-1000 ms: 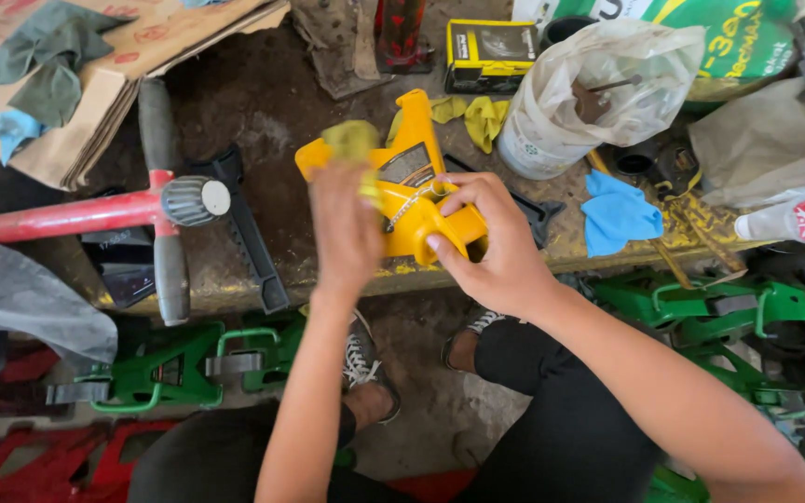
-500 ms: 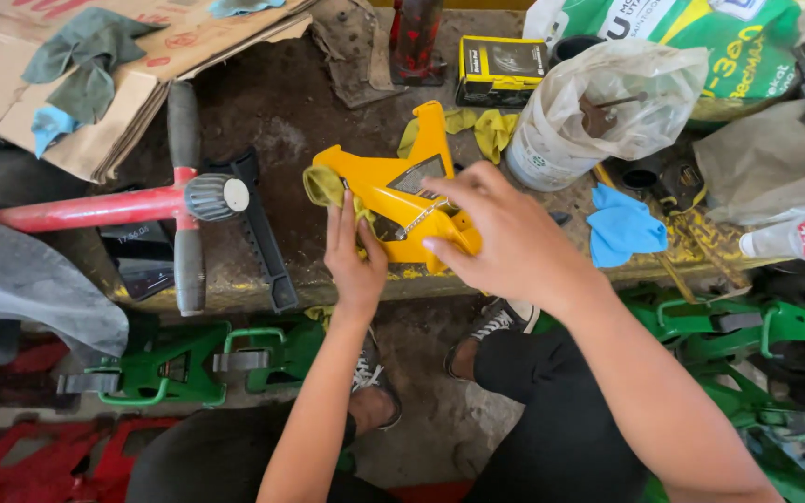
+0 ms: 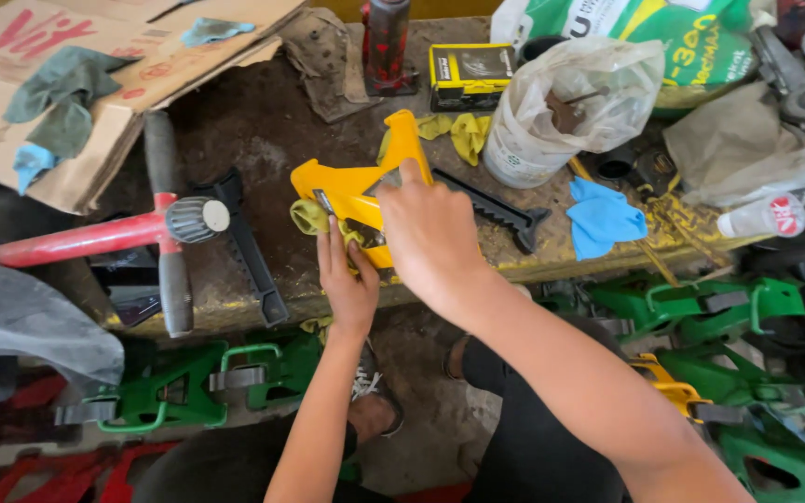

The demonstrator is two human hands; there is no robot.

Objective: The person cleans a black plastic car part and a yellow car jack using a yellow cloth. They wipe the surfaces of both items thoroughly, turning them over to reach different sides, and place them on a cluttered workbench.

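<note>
At the bench point(image 3: 263, 140) front edge, the yellow bracket point(image 3: 351, 191) runs its long axis from that edge toward the back. Your right hand point(image 3: 430, 237) grips it from above, closed over its near end; your left hand point(image 3: 348, 279), fingers extended, presses its left side.

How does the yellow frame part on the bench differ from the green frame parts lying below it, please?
The yellow frame part lies on the workbench, while the green frame parts lie lower down, near the floor. The yellow one is single and both hands touch it, the left hand from below and the right hand on top; the green ones are several and untouched. Both appear to be painted parts with similar angular shapes.
</note>
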